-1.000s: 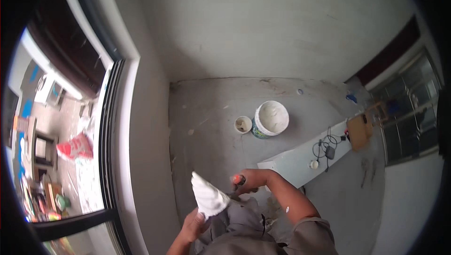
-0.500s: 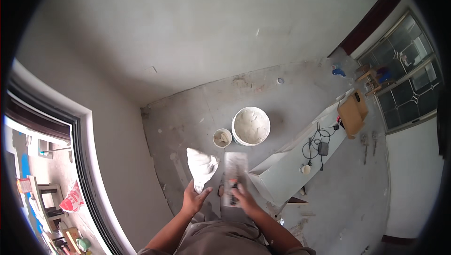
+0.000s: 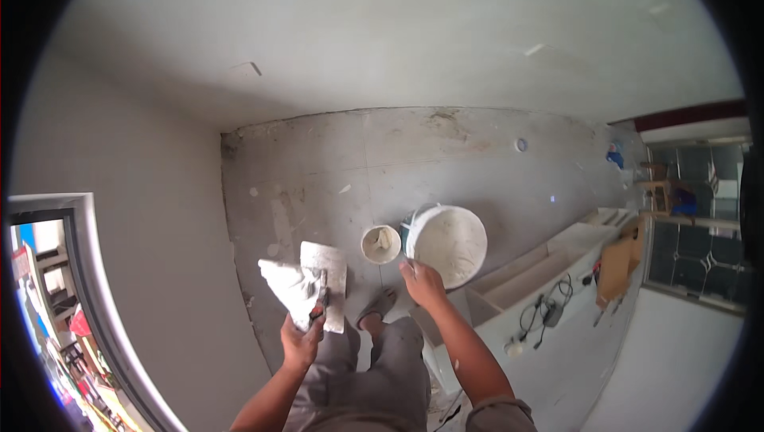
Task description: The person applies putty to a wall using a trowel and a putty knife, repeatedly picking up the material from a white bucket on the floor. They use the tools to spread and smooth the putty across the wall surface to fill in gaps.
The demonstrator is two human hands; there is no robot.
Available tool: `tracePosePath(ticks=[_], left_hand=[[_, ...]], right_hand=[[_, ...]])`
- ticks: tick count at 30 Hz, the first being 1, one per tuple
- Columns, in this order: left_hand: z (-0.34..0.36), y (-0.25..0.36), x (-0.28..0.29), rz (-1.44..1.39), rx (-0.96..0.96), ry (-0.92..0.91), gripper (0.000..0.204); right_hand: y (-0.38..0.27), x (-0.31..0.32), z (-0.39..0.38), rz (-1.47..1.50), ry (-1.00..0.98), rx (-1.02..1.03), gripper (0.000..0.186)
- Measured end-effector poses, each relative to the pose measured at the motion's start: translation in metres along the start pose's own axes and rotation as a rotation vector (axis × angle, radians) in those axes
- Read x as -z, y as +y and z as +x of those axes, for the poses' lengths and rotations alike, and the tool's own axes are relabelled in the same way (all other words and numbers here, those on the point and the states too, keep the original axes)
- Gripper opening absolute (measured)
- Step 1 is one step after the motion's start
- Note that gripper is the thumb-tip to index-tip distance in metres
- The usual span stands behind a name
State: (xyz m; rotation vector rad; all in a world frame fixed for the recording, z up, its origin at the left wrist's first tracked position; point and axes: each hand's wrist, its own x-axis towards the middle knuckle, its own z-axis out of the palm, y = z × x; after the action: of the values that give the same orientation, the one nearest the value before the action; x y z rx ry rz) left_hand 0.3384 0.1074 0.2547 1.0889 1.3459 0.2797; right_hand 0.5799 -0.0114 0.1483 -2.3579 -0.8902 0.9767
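Observation:
My left hand (image 3: 301, 343) is closed on a putty knife whose blade is covered by a thick heap of white putty (image 3: 285, 282). The same hand also holds a flat plastering trowel (image 3: 336, 261) by its dark handle, and the trowel's putty-smeared plate lies beside the heap. My right hand (image 3: 427, 285) is closed at the near left rim of a large white bucket (image 3: 481, 229), its fingertips partly hidden. Whitish putty fills much of that bucket, which looks slightly tilted. Just left of it stands a small tub (image 3: 365, 251) with some putty and a pale tool inside.
A long white cabinet frame (image 3: 509, 273) lies on the floor at right, bearing a coiled cable with an adapter (image 3: 551, 313) and cardboard (image 3: 617, 269). Walls rise ahead and at left, beside a window opening (image 3: 79, 233). My slippered foot (image 3: 378, 305) is near the small tub.
The trowel has passed from my right hand to my left, beside the putty-laden knife. My right hand has moved forward to the large bucket's rim. The view has turned right.

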Motion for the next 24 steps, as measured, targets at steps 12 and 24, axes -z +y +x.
tracePosePath(ticks=[12, 24], left_hand=[[0.06, -0.083, -0.009, -0.215, 0.076, 0.166, 0.027], [0.017, -0.042, -0.062, -0.099, -0.038, -0.01, 0.039]], right_hand=[[0.157, -0.102, 0.263, -0.977, -0.823, 0.026, 0.069], [0.231, 0.051, 0.121, -0.35, -0.685, -0.544, 0.059]])
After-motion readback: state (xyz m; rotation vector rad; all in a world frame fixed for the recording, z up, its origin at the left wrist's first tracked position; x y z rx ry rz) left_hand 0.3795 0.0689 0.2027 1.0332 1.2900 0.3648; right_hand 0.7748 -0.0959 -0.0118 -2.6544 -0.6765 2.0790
